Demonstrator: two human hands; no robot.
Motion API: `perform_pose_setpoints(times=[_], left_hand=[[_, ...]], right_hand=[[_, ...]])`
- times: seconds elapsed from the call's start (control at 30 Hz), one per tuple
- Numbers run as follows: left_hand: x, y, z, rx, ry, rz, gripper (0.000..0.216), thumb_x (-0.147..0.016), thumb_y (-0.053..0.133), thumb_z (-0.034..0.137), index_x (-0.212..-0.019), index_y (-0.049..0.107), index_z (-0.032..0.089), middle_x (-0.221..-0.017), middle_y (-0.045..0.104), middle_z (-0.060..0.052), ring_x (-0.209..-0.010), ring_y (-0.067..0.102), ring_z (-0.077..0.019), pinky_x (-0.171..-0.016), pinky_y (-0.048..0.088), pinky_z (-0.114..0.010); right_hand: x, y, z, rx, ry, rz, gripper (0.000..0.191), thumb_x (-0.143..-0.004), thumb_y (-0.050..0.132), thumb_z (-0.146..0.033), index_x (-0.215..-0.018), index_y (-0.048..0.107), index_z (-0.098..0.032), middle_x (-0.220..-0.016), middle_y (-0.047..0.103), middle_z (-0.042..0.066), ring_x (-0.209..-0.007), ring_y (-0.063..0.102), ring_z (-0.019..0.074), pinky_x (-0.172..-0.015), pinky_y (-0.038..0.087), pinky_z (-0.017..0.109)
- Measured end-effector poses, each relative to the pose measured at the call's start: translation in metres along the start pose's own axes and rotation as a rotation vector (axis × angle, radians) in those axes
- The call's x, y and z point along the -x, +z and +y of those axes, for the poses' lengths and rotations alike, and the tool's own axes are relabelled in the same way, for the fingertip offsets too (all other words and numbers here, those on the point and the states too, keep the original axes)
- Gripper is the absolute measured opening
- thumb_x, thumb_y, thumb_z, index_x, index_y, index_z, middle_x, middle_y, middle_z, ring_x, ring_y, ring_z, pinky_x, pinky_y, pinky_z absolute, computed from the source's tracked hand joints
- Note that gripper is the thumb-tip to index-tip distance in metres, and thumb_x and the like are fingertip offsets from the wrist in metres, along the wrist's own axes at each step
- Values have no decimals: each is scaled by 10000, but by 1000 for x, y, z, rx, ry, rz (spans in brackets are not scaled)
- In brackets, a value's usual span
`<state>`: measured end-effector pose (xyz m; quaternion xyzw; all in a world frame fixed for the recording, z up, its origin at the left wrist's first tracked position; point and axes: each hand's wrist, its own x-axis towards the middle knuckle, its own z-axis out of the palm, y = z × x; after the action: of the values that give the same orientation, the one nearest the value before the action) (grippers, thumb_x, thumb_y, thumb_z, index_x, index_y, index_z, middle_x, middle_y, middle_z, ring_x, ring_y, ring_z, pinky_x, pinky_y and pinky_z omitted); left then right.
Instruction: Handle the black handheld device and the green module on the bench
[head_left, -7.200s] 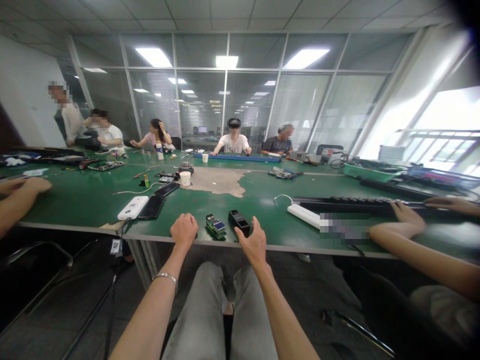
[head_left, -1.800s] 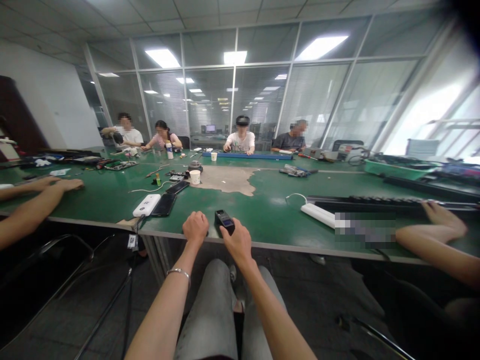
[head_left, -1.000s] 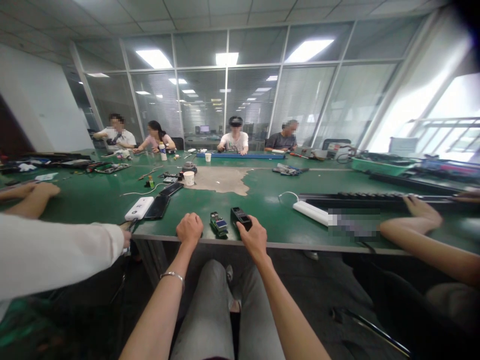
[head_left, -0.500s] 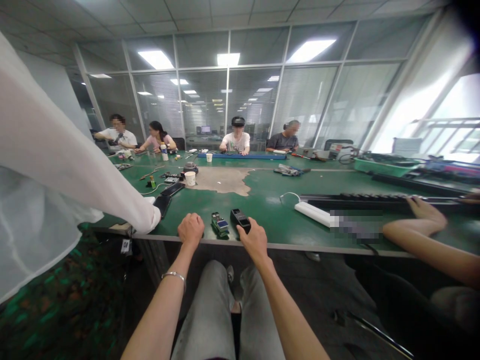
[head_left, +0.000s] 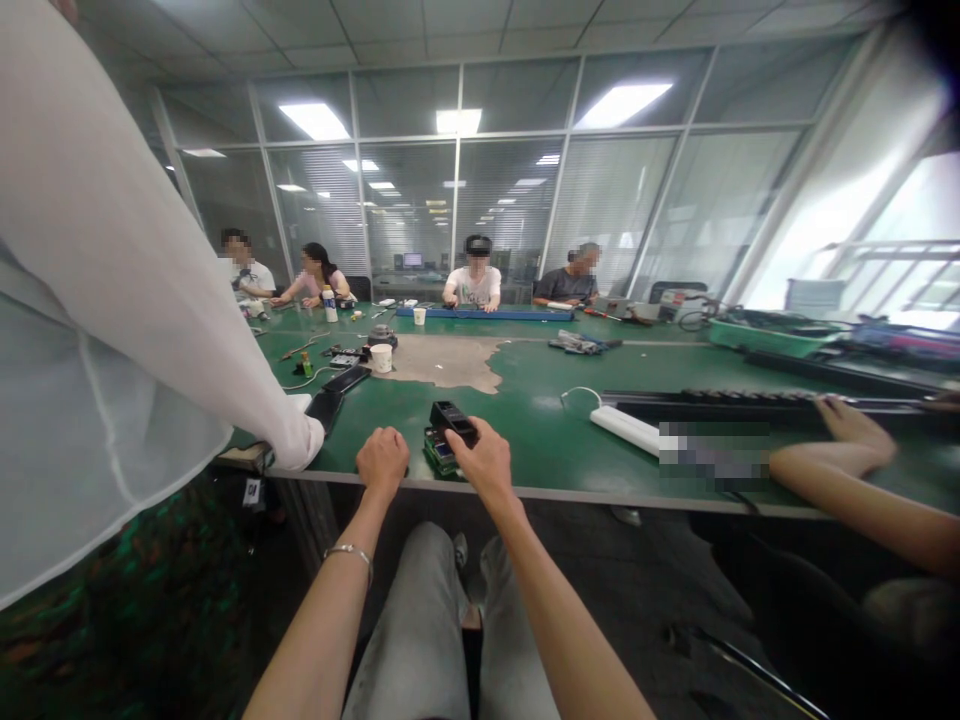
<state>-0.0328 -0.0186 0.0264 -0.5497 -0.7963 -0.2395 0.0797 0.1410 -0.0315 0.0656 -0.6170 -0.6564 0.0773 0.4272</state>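
Note:
My right hand [head_left: 484,462] is closed around a small black box-shaped cover [head_left: 451,416] and holds it just above a small green circuit module [head_left: 437,450] that lies near the front edge of the green table [head_left: 540,420]. My left hand [head_left: 382,460] rests as a fist on the table edge, just left of the module, and I cannot see anything in it. A bracelet sits on my left wrist.
A person in a white sleeve [head_left: 135,300] leans in from the left, hand on the table by a dark phone [head_left: 324,408]. A white power strip [head_left: 626,428], a co-worker's arms [head_left: 832,470] at the right, paper cups [head_left: 382,357] and several seated people lie beyond.
My right hand lifted the black cover from the table and carried it left, over the green module. The white-sleeved person moved further into view on the left.

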Motion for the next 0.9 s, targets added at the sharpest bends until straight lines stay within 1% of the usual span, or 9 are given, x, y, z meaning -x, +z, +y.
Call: perform_pose_setpoints(times=[0.17, 0.3, 0.43, 0.53, 0.67, 0.8, 0.87, 0.9], left_hand=[[0, 2, -3, 9, 1, 2, 383, -959, 336, 373, -978, 682, 209, -1000, 621, -96, -893, 581, -189, -731, 383, -267], [-2, 6, -6, 15, 4, 4, 390, -961, 326, 375, -967, 678, 209, -995, 621, -95, -885, 578, -188, -719, 375, -265], [-2, 9, -7, 16, 10, 16, 381, -958, 330, 370, -953, 674, 207, -991, 621, -93, -875, 575, -186, -707, 364, -264], [-2, 10, -7, 19, 18, 21, 379, -957, 329, 369, -956, 672, 208, -994, 621, -93, -874, 573, -186, -704, 360, -265], [-2, 9, -7, 19, 23, 12, 381, -959, 323, 373, -958, 666, 205, -999, 624, -94, -878, 574, -186, -707, 356, -265], [-1, 8, -4, 1, 10, 12, 383, -960, 322, 371, -962, 666, 204, -1002, 628, -91, -885, 578, -188, -714, 363, -268], [0, 8, -2, -4, 14, 20, 379, -958, 326, 372, -957, 667, 206, -992, 628, -86, -877, 579, -191, -708, 365, -271], [0, 8, -2, -5, 15, 25, 378, -957, 328, 372, -953, 667, 207, -986, 627, -84, -871, 579, -192, -704, 365, -273]], right_hand=[[5, 9, -7, 69, -3, -56, 429, -831, 589, -483, -1139, 628, -186, -994, 711, 96, -976, 656, 226, -820, 444, 276], [8, 11, -14, 113, -17, -73, 378, -841, 577, -493, -1057, 641, -191, -932, 715, 93, -927, 663, 232, -772, 437, 279], [12, 12, -20, 199, -60, -86, 354, -839, 582, -490, -1011, 623, -183, -898, 709, 94, -866, 664, 235, -714, 422, 283], [17, 13, -20, 257, -51, -110, 341, -840, 583, -485, -986, 606, -178, -891, 702, 100, -853, 661, 233, -696, 412, 284], [24, 17, -16, 285, -30, -158, 299, -822, 619, -437, -965, 594, -176, -896, 695, 105, -871, 656, 237, -703, 411, 286], [30, 19, -12, 286, -32, -150, 284, -824, 618, -395, -986, 592, -163, -926, 686, 112, -906, 642, 241, -730, 415, 290], [31, 20, -10, 270, -42, -142, 326, -830, 613, -408, -1026, 592, -149, -948, 681, 120, -937, 632, 246, -773, 418, 299], [32, 21, -9, 257, -50, -134, 377, -831, 614, -427, -1070, 586, -136, -970, 678, 129, -962, 625, 252, -800, 417, 305]])
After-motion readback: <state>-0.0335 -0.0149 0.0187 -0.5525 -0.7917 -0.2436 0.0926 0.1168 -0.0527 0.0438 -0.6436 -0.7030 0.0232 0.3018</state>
